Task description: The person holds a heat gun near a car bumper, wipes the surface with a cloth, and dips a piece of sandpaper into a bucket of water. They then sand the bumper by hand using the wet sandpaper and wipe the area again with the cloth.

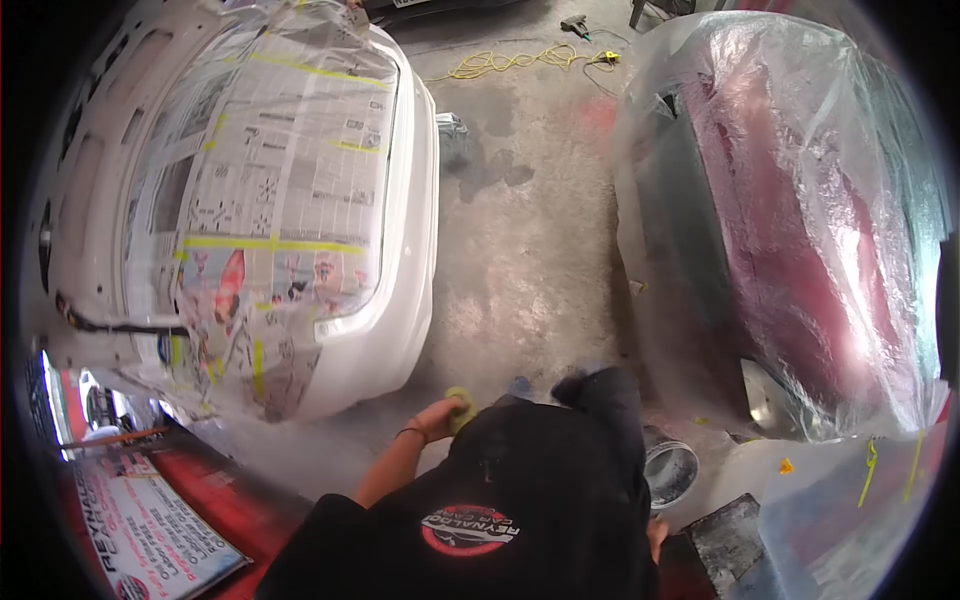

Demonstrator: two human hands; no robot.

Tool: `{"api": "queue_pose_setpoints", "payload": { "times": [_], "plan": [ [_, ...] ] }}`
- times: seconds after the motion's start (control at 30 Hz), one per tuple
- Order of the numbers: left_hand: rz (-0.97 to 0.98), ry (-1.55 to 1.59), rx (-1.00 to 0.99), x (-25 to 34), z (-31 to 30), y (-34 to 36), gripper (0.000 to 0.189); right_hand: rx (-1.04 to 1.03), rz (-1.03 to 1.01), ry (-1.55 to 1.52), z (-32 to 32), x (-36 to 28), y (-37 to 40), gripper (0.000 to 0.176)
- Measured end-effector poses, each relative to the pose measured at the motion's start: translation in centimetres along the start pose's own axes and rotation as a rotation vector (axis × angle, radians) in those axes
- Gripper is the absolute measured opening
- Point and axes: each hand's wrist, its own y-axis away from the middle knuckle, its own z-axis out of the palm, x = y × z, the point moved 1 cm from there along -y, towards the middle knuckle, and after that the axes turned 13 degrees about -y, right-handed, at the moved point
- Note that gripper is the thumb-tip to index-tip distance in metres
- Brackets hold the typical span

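My left hand [433, 417] is closed around a roll of yellow-green masking tape [462, 405], held low beside my black shirt. To its upper left stands a white car [412, 240], masked with newspaper [240, 190] and strips of yellow tape [275, 244]. Only a small part of my right hand [657, 535] shows at my right side, below a round bucket [672, 474]. Its fingers are mostly hidden, so I cannot make out whether it holds anything.
On the right, clear plastic sheeting [800, 130] covers a dark red car [780, 230]. Between the cars runs a concrete floor [520, 270] with a yellow cord [510, 62] at the far end. A printed sign [150, 525] leans at lower left.
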Motion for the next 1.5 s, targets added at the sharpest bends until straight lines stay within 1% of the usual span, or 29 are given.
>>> {"api": "queue_pose_setpoints", "payload": {
  "times": [0.03, 0.07, 0.1, 0.13, 0.17, 0.23, 0.3, 0.33, 0.4, 0.43, 0.47, 0.5, 0.53, 0.57, 0.6, 0.63, 0.67, 0.7, 0.73, 0.83, 0.9, 0.97, 1.1, 1.13, 1.17, 1.23, 1.27, 1.4, 1.5],
  "plan": [
    [-0.033, -0.24, 0.036, 2.8, 1.2, -2.0, 0.025, -0.04, -0.286, 0.472, 1.8, -3.6, -3.9, 0.035],
    [-0.065, -0.477, 0.07, 5.0, 1.7, -4.1, 0.025, 0.146, -0.464, 0.359, 4.3, -3.0, -9.7, 0.037],
    [0.184, -0.779, 0.096, 5.0, 0.7, -7.3, 0.027, 0.001, -0.358, 0.285, 6.0, -7.3, -13.1, 0.032],
    [0.443, -1.075, 0.123, 4.0, -0.7, -11.2, 0.029, -0.043, -0.106, 0.005, 9.1, -18.8, -9.4, 0.028],
    [0.715, -1.367, 0.154, 4.2, -2.6, -14.8, 0.03, -0.08, -0.082, 0.025, 11.9, -25.5, -10.6, 0.029],
    [0.665, -1.351, 0.147, 12.9, 0.7, -10.8, 0.036, -0.157, -0.124, -0.11, 18.7, -39.3, -11.1, 0.033],
    [0.506, -1.062, 0.3, 19.5, 1.6, -9.9, 0.041, -0.24, -0.178, -0.07, 25.0, -49.5, -15.4, 0.036],
    [0.363, -0.782, 0.435, 21.2, 0.2, -10.5, 0.041, -0.311, -0.328, 0.028, 28.6, -51.9, -20.6, 0.043],
    [0.222, -0.479, 0.57, 26.2, 1.5, -9.2, 0.042, -0.458, -0.4, 0.179, 35.4, -66.1, -19.9, 0.051],
    [0.237, -0.451, 0.582, 32.6, 5.1, -6.3, 0.041, -0.493, -0.393, 0.094, 39.9, -69.8, -22.5, 0.062],
    [0.247, -0.417, 0.59, 38.1, 8.2, -4.1, 0.041, -0.513, -0.54, 0.175, 42.8, -77.3, -20.3, 0.07],
    [0.276, -0.636, 0.605, 42.3, 10.0, -3.4, 0.04, -0.554, -0.717, 0.243, 47.5, -80.4, -24.8, 0.074],
    [0.301, -0.854, 0.613, 45.8, 11.4, -3.1, 0.039, -0.626, -0.722, 0.188, 50.1, -87.1, -22.9, 0.076],
    [0.325, -1.075, 0.616, 48.0, 12.2, -3.2, 0.039, -0.615, -0.913, 0.237, 53.8, -92.3, -23.7, 0.078],
    [0.371, -1.115, 0.651, 48.0, 11.1, -5.9, 0.035, -0.654, -0.95, 0.168, 56.3, -98.4, -21.5, 0.068],
    [0.458, -1.035, 0.649, 50.6, 11.0, -8.2, 0.035, -0.555, -1.035, 0.291, 61.3, -109.2, -19.1, 0.052],
    [0.543, -0.979, 0.637, 52.2, 11.2, -10.0, 0.035, -0.717, -0.79, 0.248, 62.1, -115.4, -15.1, 0.04],
    [0.625, -0.926, 0.622, 54.1, 11.4, -11.6, 0.035, -0.817, -0.802, 0.019, 64.4, -119.5, -14.6, 0.033],
    [0.654, -0.979, 0.591, 56.4, 11.6, -12.5, 0.035, -0.85, -0.804, -0.062, 65.5, -123.9, -12.7, 0.03],
    [0.726, -1.116, 0.527, 64.8, 12.4, -16.0, 0.039, -0.935, -0.873, 0.056, 69.2, -136.9, -13.4, 0.039],
    [0.737, -1.195, 0.541, 69.9, 13.0, -19.0, 0.046, -0.892, -0.962, 0.005, 69.0, -143.7, -9.6, 0.037],
    [0.648, -1.311, 0.469, 73.9, 13.4, -21.7, 0.042, -0.958, -1.002, -0.005, 69.8, -150.2, -7.3, 0.042],
    [0.244, -1.571, 0.303, 79.2, 14.7, -22.8, 0.031, -1.116, -0.873, -0.156, 75.0, -160.9, -6.4, 0.046],
    [0.266, -1.53, 0.341, 80.1, 14.2, -23.2, 0.028, -1.155, -0.849, -0.19, 76.3, -163.7, -6.3, 0.047],
    [0.288, -1.487, 0.382, 80.3, 13.5, -23.7, 0.025, -1.175, -0.885, -0.091, 77.6, -166.6, -6.5, 0.043],
    [0.319, -1.345, 0.471, 81.3, 12.2, -24.1, 0.021, -1.362, -0.975, -0.307, 79.3, -165.9, 0.5, 0.038],
    [0.329, -1.247, 0.519, 82.1, 11.5, -24.2, 0.021, -1.39, -1.097, -0.291, 81.3, -167.9, 0.4, 0.036],
    [0.405, -0.885, 0.649, 86.8, 9.6, -24.3, 0.021, -1.287, -1.289, -0.372, 89.6, -175.0, 1.0, 0.037],
    [0.363, -0.819, 0.695, 91.0, 9.2, -25.8, 0.024, -1.364, -1.608, -0.289, 95.2, -179.7, -1.1, 0.04]
  ]
}}
